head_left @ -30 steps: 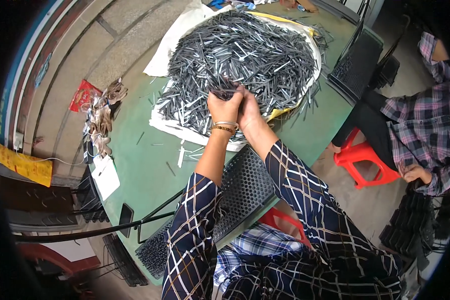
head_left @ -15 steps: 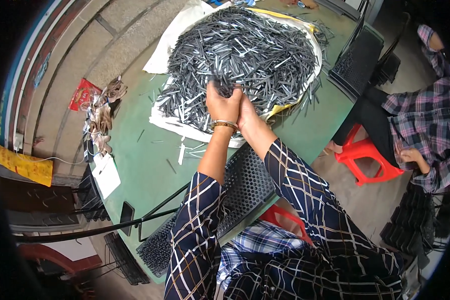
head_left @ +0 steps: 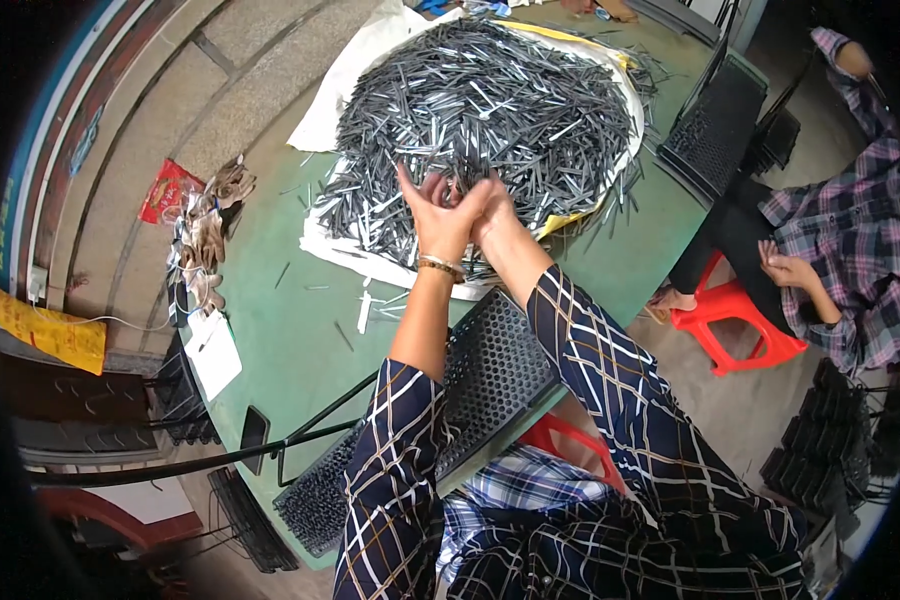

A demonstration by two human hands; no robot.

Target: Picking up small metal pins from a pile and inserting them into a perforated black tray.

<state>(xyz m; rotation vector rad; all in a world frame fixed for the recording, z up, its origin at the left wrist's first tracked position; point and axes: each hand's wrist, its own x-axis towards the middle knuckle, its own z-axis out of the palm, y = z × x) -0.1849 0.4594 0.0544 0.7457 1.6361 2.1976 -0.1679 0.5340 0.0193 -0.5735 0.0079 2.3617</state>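
Note:
A large heap of thin dark grey strips [head_left: 490, 90] with a metallic shine lies on a white sack [head_left: 355, 262] spread over the green table. Both my hands meet at the near edge of this heap. My left hand [head_left: 442, 220], a bracelet at its wrist, has its thumb and fingers apart, some of them curled. Against it, my right hand [head_left: 492, 212] is closed around a small bunch of strips [head_left: 470, 172] that points away from me. Blur and overlap hide part of the fingertips and the bunch.
A black perforated metal rack [head_left: 500, 350] stands at the table's near edge, and another [head_left: 715, 120] at the right. Gloves [head_left: 205, 235], a white paper [head_left: 213, 352] and a phone [head_left: 254, 432] line the left side. A person sits at right by a red stool [head_left: 740, 335].
My left hand has loosened from the bunch, its fingers spreading, and has shifted slightly nearer to me. My right hand stays around the strips. The seated person's hand has risen.

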